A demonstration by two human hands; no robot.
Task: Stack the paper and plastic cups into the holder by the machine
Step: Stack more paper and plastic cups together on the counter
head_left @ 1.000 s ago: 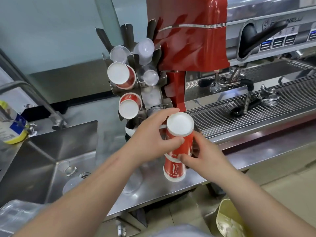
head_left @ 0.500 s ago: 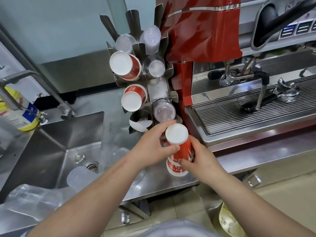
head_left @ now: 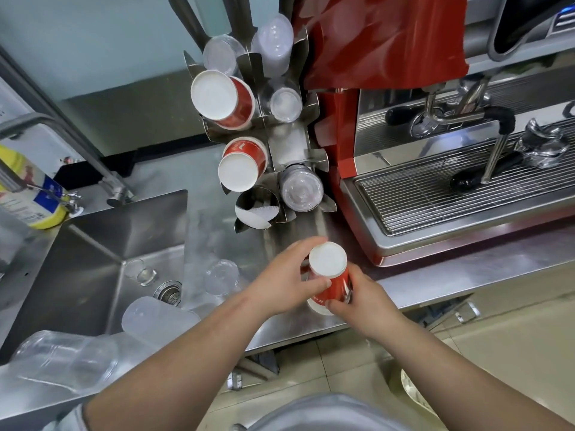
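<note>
The fingers (head_left: 311, 286) of the left hand (head_left: 281, 283) were curled around the top of a stack of red paper cups (head_left: 329, 275); the right hand (head_left: 362, 301) pinched it lower down, just above the counter (head_left: 435, 275). The step looked like gathering the stack; next it needed lifting to the holder (head_left: 264, 169) (its near left slot seemed nearly empty). Against the earlier frame, the stack sat nearer and lower.

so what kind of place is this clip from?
Most likely a café or drinks counter, behind the bar. A red espresso machine with a steam wand stands on a steel counter, beside a metal cup holder loaded with paper and plastic cups, with a sink alongside.
</note>
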